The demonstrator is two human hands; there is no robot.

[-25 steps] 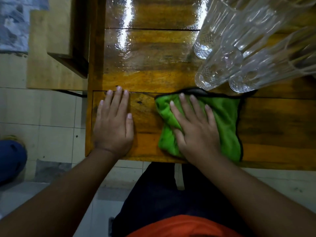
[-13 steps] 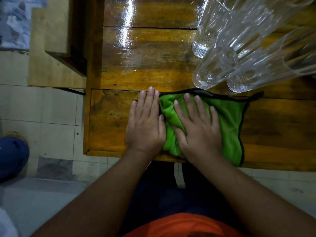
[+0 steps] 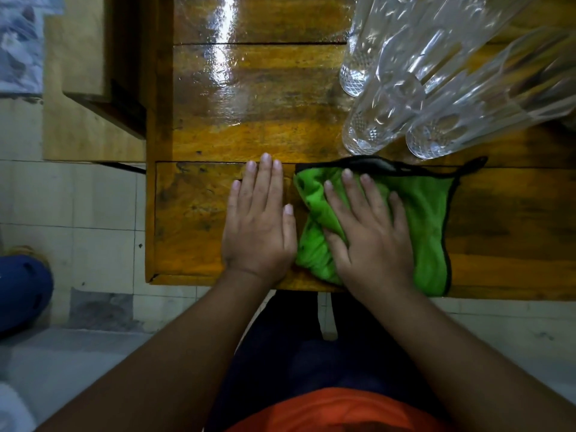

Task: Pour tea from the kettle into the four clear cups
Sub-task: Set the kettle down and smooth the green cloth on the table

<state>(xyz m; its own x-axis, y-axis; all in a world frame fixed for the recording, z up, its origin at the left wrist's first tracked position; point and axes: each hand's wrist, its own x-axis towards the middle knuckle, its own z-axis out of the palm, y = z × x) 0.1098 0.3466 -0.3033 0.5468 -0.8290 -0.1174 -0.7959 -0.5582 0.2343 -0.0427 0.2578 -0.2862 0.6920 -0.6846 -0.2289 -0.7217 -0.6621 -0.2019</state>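
The left hand (image 3: 258, 226) has slid in beside the green cloth (image 3: 427, 219), flat and empty; the right hand (image 3: 371, 232) stays pressed on it. Empty clear cups (image 3: 389, 98) stand on the counter (image 3: 202, 126) (kettle unseen), so pouring hasn't begun.

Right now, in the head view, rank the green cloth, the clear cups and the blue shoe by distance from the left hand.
From the left hand:
1. Green cloth, just to its right, under the right hand.
2. Clear cups, farther back and right on the table.
3. Blue shoe, on the floor, far left.

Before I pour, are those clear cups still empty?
Empty, as far as visible: the clear cups show bare glass bases and the wooden table through them, with no tea colour.
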